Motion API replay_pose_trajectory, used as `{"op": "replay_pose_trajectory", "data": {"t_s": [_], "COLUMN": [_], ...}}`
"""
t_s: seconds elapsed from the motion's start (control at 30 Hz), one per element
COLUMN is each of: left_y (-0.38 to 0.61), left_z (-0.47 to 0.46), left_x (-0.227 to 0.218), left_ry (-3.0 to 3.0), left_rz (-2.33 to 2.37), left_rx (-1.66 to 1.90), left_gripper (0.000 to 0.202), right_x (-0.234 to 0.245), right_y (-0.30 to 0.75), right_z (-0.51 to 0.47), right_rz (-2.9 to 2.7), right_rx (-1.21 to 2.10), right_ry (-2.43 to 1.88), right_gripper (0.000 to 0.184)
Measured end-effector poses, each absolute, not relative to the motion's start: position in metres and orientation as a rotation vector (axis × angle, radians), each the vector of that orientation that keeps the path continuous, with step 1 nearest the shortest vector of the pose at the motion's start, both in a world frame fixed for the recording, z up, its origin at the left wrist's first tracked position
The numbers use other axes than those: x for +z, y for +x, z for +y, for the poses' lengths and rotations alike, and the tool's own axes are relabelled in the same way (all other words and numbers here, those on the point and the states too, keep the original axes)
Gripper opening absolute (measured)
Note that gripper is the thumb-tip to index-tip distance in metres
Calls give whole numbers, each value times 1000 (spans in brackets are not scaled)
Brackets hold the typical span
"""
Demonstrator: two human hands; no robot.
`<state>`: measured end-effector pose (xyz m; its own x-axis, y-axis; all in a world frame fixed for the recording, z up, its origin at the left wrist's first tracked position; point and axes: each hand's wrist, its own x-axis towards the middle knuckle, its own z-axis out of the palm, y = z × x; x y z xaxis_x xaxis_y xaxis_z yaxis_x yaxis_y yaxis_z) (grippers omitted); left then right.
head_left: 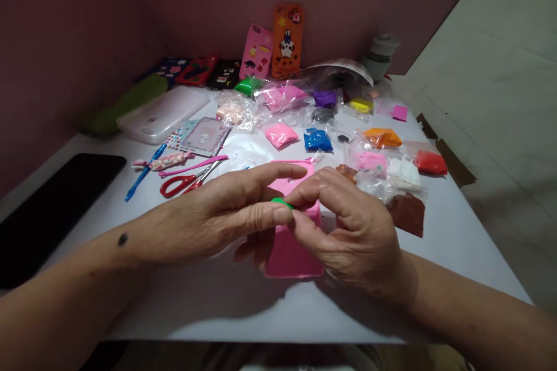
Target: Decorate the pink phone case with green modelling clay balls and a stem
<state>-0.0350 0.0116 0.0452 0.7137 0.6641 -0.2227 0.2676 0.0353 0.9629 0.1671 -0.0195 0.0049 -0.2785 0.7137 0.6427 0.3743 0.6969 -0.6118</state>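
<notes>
White table [461, 232], pink wall [209, 0] behind, pale tiles [487, 93] alongside, left hand [235, 203] and right hand [352, 226] pinching a green piece [282, 203]

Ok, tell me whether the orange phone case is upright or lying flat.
Upright: the orange phone case stands on a short end at the table's back, decorated face toward the camera, apparently leaning on the pink wall.

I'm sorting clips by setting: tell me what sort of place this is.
Probably a craft table: it holds red-handled scissors, a packet of blue, clay-like material and a decorated orange phone case.
</notes>
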Motion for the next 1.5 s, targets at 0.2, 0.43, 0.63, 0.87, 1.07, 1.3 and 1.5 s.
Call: {"op": "replay_pose_trajectory", "data": {"t_s": [0.2, 0.43, 0.63, 0.87, 1.07, 1.3, 1.5], "left_y": [-30, -36, -41, -37, -39, -32, -44], "left_z": [12, 19, 26, 24, 22, 22, 16], "left_x": [48, 46, 38, 31, 30, 32, 48], "left_ry": [1513, 1332, 1098, 1065, 1106, 1192, 1670], "left_rz": [905, 786, 622, 568, 609, 682, 967], "left_rx": [512, 476, 461, 396, 392, 403, 736], "left_gripper": [13, 13, 14, 22, 24, 29, 7], "right_x": [4, 5, -2, -1, 4, -2, -5], "right_y": [161, 166, 171, 168, 168, 171, 180], "right_z": [-19, -19, -15, -17, -17, -20, -17], "right_rz": [-1863, -1682, -1753, -1813, -1832, -1848, -1810], "right_rx": [366, 675, 571, 465, 463, 501, 497], "right_ry": [-884, -959, -740, -748, -758, -770, -784], "right_gripper": [20, 13, 37, 24, 24, 18, 19]}}
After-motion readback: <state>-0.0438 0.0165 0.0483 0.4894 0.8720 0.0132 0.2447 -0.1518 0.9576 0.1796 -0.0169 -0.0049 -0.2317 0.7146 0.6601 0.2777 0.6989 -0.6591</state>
